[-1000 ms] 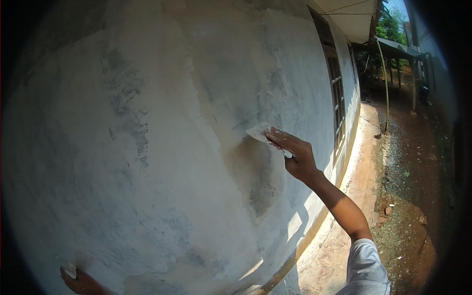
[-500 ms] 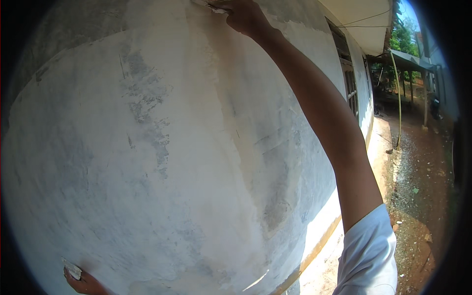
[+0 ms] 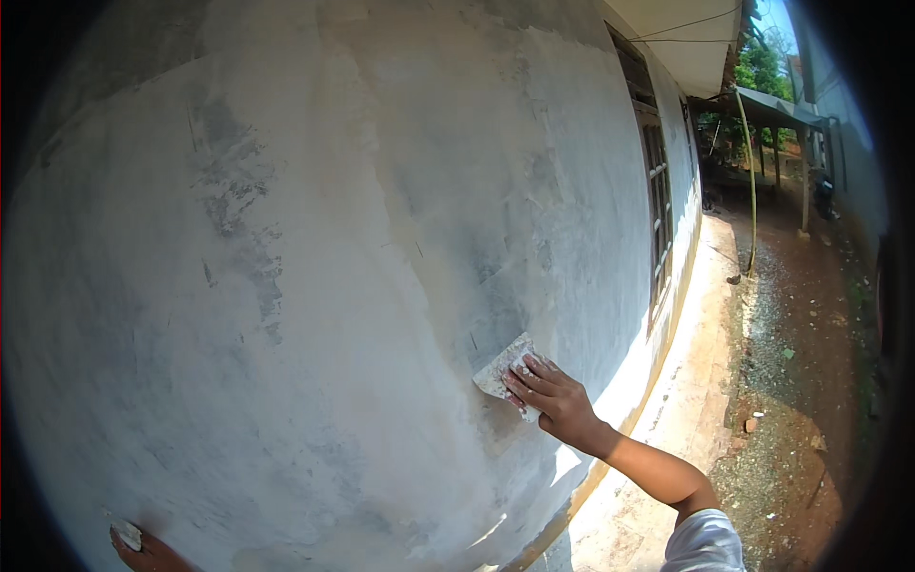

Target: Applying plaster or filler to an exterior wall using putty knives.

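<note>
A grey-white wall [image 3: 324,400] with streaks of smeared filler fills most of the view. My right hand [image 3: 562,405] is closed on a putty scraper [image 3: 496,374], its wide flat blade crusted with whitish filler and laid against or very close to the wall, right of centre. White smears coat those fingers. At the lower left, my left hand [image 3: 148,553] is partly cut off by the picture's edge. It is closed round a small whitish, crusted piece [image 3: 127,535], which may be another scraper; its kind is unclear.
A barred window [image 3: 658,181] is set in the wall to the right, under a pale eave [image 3: 681,43]. Along the wall's foot runs a sunlit ledge [image 3: 681,400]. Beyond it lies a path [image 3: 801,381] of dirt and gravel, with a leaning pole [image 3: 749,191] and a roofed shelter [image 3: 782,114].
My right hand has come down from the top of the wall to right of centre, with the scraper now in full view. The left hand has barely moved.
</note>
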Tool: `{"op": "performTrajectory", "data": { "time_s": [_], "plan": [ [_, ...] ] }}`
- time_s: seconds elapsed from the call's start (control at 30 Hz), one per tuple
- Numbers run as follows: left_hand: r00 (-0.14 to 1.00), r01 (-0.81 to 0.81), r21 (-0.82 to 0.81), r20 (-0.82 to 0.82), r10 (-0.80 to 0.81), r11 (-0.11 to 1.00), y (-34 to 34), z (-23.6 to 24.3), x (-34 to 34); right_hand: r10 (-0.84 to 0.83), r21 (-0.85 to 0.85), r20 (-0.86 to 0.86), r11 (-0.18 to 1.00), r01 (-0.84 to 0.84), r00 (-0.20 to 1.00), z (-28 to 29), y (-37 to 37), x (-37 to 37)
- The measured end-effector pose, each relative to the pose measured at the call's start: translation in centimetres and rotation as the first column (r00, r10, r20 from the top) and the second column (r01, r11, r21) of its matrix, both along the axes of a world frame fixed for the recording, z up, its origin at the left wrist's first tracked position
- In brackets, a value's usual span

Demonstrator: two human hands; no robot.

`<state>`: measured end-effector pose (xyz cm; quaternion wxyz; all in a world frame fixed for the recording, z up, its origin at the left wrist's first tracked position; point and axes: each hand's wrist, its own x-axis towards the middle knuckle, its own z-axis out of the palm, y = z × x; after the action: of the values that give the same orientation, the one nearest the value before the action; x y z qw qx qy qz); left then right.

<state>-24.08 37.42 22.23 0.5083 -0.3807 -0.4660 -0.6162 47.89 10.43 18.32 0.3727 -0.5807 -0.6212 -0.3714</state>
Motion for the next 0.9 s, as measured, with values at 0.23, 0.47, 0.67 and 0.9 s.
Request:
{"op": "performTrajectory", "data": {
  "time_s": [0.23, 0.47, 0.67, 0.9],
  "plan": [
    [0.995, -0.005, -0.101, 0.099, 0.015, 0.995, 0.3, -0.1, 0.5, 0.314, -0.016, -0.278, 0.944, -0.331, 0.908, 11.4, -3.6, 3.1],
    [0.988, -0.051, -0.137, 0.136, 0.07, 0.989, 0.2, -0.4, 0.7, 0.105, 0.499, -0.103, 0.866, -0.04, 0.989, 44.1, 2.0, 9.0],
    [0.999, 0.004, -0.077, 0.042, -0.001, 0.997, 0.8, -0.1, 1.6, -0.12, 0.588, 0.135, 0.809, 0.017, 0.984, 53.3, 5.8, 14.2],
    [0.998, -0.02, -0.048, 0.057, 0.023, 0.999, -0.7, -0.9, -0.6, 0.035, 0.44, 0.214, 0.889, -0.129, 0.976, 33.6, 6.5, 12.2]
  ]
}}
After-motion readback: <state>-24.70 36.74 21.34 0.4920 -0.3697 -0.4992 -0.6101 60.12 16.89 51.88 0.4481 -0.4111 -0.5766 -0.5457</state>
